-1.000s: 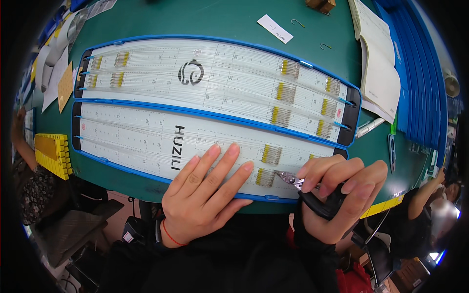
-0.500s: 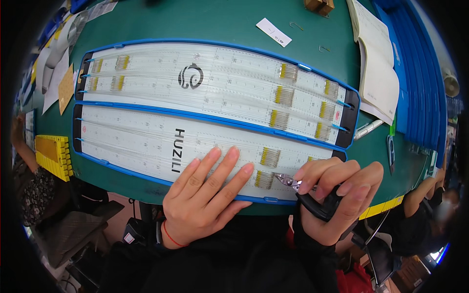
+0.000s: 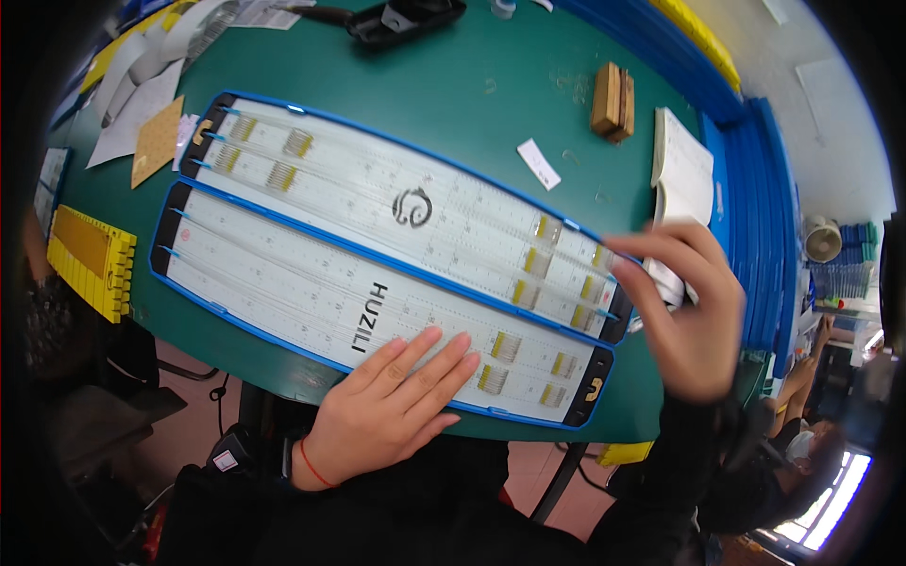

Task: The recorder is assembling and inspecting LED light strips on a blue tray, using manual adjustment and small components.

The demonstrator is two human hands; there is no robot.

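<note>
The right hand (image 3: 684, 311) no longer sits at the near right corner of the lower tray with the small cutting tool it gripped 1 second ago. It is now lifted over the right end of the 2 long white trays, fingers bent and half curled, thumb and forefinger close together near the upper tray's (image 3: 377, 179) right edge. No tool shows in it now, though whether something small is pinched there I cannot tell, since the hand is blurred and its palm faces away. The view has also swung (the head has tilted, so the trays now run from 10 o'clock down to 4 o'clock). My judgement is that work at the near corner has paused and attention has gone to the far tray's right end.

The left hand (image 3: 392, 410) lies as before, open and flat, fingers spread on the lower tray (image 3: 302, 292) just left of a cluster of small yellow-banded components (image 3: 506, 347), pressing the tray onto the green counter (image 3: 472, 85).

Hard to make out: the tiny parts in the tray rows are only yellowish patches. The right hand covers the upper tray's right end and part of an open notebook (image 3: 684, 165) at 2 o'clock. A yellow rack (image 3: 90, 259) at 9 o'clock is cut by the dark rim, and a small wooden block (image 3: 613, 99) stands at 1 o'clock.
</note>
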